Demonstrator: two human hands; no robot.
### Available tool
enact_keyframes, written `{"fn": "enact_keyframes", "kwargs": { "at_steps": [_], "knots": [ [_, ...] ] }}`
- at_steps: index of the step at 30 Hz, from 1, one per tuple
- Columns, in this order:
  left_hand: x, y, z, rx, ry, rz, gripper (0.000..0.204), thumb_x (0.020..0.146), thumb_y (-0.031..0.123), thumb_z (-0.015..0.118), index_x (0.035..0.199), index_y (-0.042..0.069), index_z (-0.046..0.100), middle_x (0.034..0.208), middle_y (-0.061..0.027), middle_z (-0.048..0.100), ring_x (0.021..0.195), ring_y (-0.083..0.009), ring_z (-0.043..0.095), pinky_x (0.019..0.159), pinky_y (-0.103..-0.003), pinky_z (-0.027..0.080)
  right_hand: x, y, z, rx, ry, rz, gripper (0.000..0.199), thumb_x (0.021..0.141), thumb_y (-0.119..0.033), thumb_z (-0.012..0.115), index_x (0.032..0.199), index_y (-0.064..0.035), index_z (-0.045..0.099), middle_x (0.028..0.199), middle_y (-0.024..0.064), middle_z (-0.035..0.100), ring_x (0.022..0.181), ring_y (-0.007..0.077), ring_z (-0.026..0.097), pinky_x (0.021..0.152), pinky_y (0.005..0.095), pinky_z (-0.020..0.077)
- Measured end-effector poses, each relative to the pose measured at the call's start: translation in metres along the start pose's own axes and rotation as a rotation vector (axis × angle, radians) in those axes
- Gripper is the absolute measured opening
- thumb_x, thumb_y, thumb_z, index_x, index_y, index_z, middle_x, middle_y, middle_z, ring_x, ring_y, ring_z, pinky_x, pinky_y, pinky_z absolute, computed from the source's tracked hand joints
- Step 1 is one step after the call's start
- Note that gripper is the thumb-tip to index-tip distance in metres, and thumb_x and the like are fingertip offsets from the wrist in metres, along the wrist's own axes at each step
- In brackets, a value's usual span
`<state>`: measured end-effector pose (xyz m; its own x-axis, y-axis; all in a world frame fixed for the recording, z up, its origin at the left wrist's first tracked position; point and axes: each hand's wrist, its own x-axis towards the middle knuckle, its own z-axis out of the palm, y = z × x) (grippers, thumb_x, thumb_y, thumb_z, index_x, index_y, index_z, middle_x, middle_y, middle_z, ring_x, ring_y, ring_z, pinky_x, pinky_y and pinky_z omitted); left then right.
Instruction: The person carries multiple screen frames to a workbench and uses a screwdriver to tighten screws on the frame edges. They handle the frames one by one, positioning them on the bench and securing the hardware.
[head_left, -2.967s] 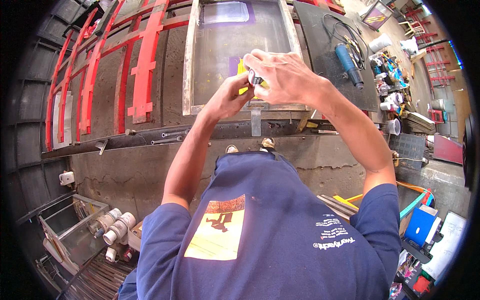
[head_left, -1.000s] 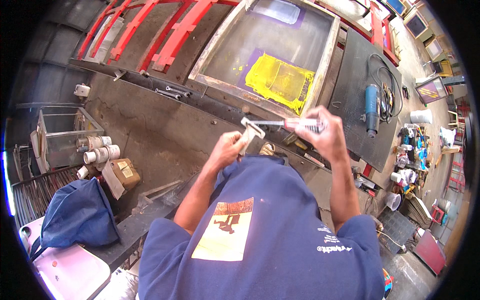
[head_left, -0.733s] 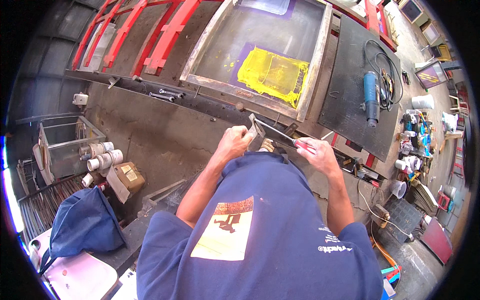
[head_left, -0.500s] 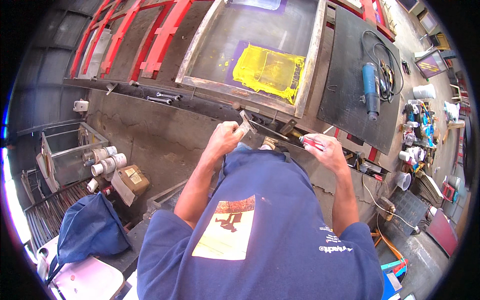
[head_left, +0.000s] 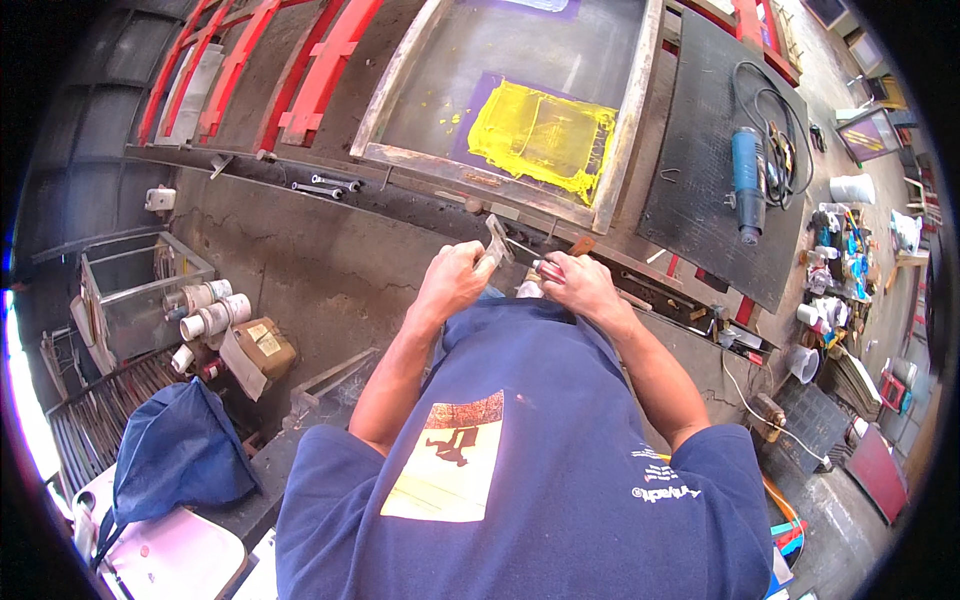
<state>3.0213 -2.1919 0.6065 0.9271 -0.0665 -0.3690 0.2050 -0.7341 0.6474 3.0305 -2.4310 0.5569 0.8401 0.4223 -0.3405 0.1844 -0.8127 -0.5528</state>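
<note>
My left hand point(head_left: 456, 282) is closed on a T-shaped metal piece point(head_left: 497, 240) above the bench's front edge. A thin metal rod point(head_left: 519, 248) runs from beside that piece toward my right hand point(head_left: 582, 287). I cannot tell whether the rod is joined to the piece. The right hand is closed around a small red object point(head_left: 551, 270), mostly hidden by the fingers, so its kind cannot be made out. Both hands are close together in front of my navy shirt. Just beyond them lies a wooden-framed screen point(head_left: 480, 180) with a yellow-smeared patch point(head_left: 545, 140).
Two wrenches point(head_left: 325, 187) rest on the ledge at left. A blue heat gun point(head_left: 746, 185) with a coiled cord lies on a black board point(head_left: 690, 150) at right. Red slats point(head_left: 318, 80) stretch behind. A blue bag point(head_left: 180, 450) sits at lower left near white tubs point(head_left: 217, 317).
My right hand has moved left with the red object, up to the rod beside my left hand. The left hand keeps its hold on the metal piece.
</note>
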Motion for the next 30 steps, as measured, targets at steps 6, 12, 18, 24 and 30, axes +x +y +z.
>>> {"fn": "enact_keyframes", "kwargs": {
  "at_steps": [6,12,18,24,30],
  "knots": [
    [-0.011,0.019,-0.009,0.371,0.049,0.119,0.021,0.085,0.022,0.061,0.08,0.001,0.061,0.074,-0.0198,0.065,0.068,-0.038,0.064,0.063,-0.048,0.049,0.007,-0.008,-0.004,0.037,0.026,0.098,0.028,0.082,-0.038,0.066,0.084,-0.0101,0.066,0.078,0.0184,0.067,0.079,0.0391,0.066,0.07,0.0494,0.052],
    [-0.008,-0.011,0.019,0.591,0.126,0.482,0.012,0.081,0.018,0.064,0.08,0.007,0.061,0.078,-0.0087,0.062,0.069,-0.0259,0.065,0.062,-0.039,0.05,-0.013,0.003,-0.003,0.144,0.142,0.045,0.025,0.082,-0.031,0.068,0.078,-0.0072,0.062,0.073,0.0163,0.065,0.071,0.0367,0.064,0.064,0.0452,0.0487],
    [-0.006,-0.03,0.023,0.589,0.172,0.737,0.012,0.076,0.018,0.066,0.077,0.008,0.059,0.077,-0.0062,0.057,0.072,-0.02,0.062,0.062,-0.035,0.044,-0.024,0.003,-0.014,0.178,0.195,0.082,0.024,0.08,-0.029,0.072,0.077,-0.0065,0.062,0.073,0.0157,0.065,0.07,0.0368,0.064,0.063,0.0448,0.0481],
    [-0.003,-0.016,0.016,0.559,0.176,0.888,0.013,0.075,0.019,0.067,0.074,0.01,0.056,0.077,-0.005,0.056,0.073,-0.0191,0.061,0.064,-0.034,0.043,-0.022,0.008,-0.012,0.217,0.285,0.102,0.027,0.081,-0.03,0.072,0.076,-0.0056,0.062,0.07,0.0154,0.063,0.067,0.0368,0.063,0.061,0.0442,0.0469],
    [-0.007,-0.022,0.008,0.265,0.387,0.709,0.009,0.076,0.01,0.07,0.075,0.008,0.062,0.069,-0.0042,0.056,0.064,-0.0192,0.06,0.057,-0.032,0.043,-0.023,0.01,-0.014,0.231,0.37,0.041,0.028,0.081,-0.027,0.074,0.073,-0.0043,0.059,0.066,0.016,0.059,0.061,0.0355,0.059,0.058,0.0417,0.0443]
  ]
}}
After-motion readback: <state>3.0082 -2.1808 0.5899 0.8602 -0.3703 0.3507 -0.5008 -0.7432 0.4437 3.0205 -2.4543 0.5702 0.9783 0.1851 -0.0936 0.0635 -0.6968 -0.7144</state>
